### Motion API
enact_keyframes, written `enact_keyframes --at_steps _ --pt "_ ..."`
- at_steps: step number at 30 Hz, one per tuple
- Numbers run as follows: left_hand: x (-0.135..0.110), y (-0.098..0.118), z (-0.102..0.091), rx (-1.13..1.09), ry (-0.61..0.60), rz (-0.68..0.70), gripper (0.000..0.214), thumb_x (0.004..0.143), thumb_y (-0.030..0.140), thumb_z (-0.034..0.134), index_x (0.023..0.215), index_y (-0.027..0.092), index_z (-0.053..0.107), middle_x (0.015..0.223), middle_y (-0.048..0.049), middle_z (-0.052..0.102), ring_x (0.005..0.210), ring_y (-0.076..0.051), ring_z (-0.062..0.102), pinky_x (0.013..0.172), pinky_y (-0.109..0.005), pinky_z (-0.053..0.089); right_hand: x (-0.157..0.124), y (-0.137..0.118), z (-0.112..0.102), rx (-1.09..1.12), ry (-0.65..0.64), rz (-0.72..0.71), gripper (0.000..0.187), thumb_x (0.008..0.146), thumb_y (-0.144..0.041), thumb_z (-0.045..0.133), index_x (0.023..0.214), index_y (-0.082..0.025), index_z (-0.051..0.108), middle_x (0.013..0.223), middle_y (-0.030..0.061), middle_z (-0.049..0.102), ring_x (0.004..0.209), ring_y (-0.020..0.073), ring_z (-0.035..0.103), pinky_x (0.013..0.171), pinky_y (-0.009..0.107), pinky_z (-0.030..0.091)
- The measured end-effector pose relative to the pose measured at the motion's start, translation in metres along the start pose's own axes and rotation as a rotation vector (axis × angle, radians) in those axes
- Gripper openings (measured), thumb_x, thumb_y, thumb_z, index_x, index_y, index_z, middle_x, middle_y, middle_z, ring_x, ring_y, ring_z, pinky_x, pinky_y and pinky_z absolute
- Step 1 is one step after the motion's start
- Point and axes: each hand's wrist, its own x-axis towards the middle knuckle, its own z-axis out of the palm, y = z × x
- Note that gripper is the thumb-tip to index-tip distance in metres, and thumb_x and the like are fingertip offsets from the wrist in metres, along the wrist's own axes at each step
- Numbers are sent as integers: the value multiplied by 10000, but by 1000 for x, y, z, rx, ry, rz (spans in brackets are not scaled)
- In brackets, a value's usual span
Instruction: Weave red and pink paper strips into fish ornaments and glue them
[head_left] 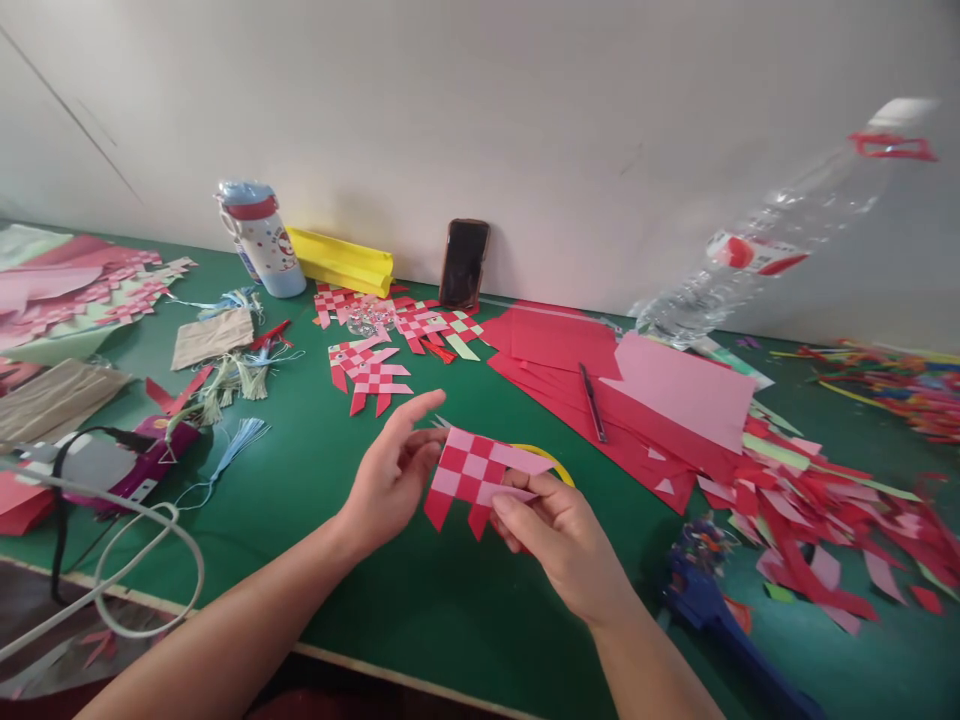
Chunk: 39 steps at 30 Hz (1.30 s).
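Observation:
A woven paper fish (471, 466) in red and pink checks is held above the table's front middle, its pointed strips hanging down and out to the right. My right hand (551, 530) pinches it by the right-side strips between thumb and fingers. Beside its left edge is my left hand (397, 468), one finger stretched upward and the others loosely curled, gripping nothing that I can see. Behind the woven piece lie scissors with a yellow handle (551, 458), mostly hidden. Farther back, similar woven fish (367, 372) lie on the green table (315, 465).
Red and pink paper sheets (675, 390) with a pen (592, 402) lie right, beside paper scraps (832, 545) and a blue glue gun (720, 620). Along the wall stand a phone (465, 262), a flask (266, 240) and a plastic bottle (757, 240). Tassels (238, 450) and a power strip (154, 460) are left.

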Motion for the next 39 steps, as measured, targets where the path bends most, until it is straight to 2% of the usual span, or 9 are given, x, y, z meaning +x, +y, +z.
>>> enact_keyframes --at_steps 5,8,11,13,17,22,30,35,39 --pt "6 7 -7 -275 -110 -373 699 848 511 655 1435 240 390 872 -69 720 742 -192 693 675 -296 548 0 1 -2 -114 -41 35 283 857 -451 604 908 -173 624 616 -45 468 518 89 380 482 229 324" --pt "6 9 -7 -248 -213 -432 886 701 364 837 1441 216 371 792 -30 703 697 -164 682 670 -253 535 -1 0 0 -190 -45 43 290 859 -469 601 825 -181 611 582 -59 422 483 76 320 441 220 264" --pt "7 8 -7 -198 -188 -452 930 649 163 864 1437 209 371 710 18 677 607 -107 642 600 -184 499 -1 -1 -2 -272 -5 -34 357 881 -533 553 767 -196 581 568 -55 430 461 79 340 424 219 281" --pt "8 7 -7 -216 -141 -432 872 678 145 839 1423 194 389 694 19 681 599 -105 646 588 -179 503 2 2 -6 -419 125 -150 351 908 -531 510 822 -205 606 620 -20 533 498 110 452 463 236 372" --pt "14 9 -13 -272 -43 -378 820 697 139 819 1403 196 406 766 -20 731 659 -146 694 653 -243 559 12 14 -19 -953 403 -441 256 918 -429 518 940 -212 653 929 92 696 884 249 613 796 381 507" --pt "19 13 -19 -334 66 -308 726 682 139 823 1317 202 478 782 -21 741 723 -178 720 692 -282 581 19 32 -30 -1258 283 -430 291 903 -346 514 1142 -214 613 1110 104 677 979 280 608 845 431 505" --pt "22 14 -18 -430 128 -227 400 732 133 791 1068 173 578 860 0 706 753 -121 703 742 -243 594 20 33 -36 -1294 232 -383 353 874 -351 543 1189 -206 604 1123 110 691 1000 279 639 874 449 507" --pt "23 12 -19 -461 118 -243 420 726 77 778 1078 171 569 856 -3 696 754 -119 699 744 -244 602 18 27 -27 -1225 343 -302 355 823 -379 576 1128 -205 634 1027 98 712 894 273 683 771 411 551" --pt "22 13 -21 -446 112 -239 486 692 78 804 1099 190 563 798 19 685 712 -108 690 733 -237 593 17 20 -24 -915 488 -177 395 785 -443 631 1122 -238 614 1041 79 701 744 213 707 654 345 581"
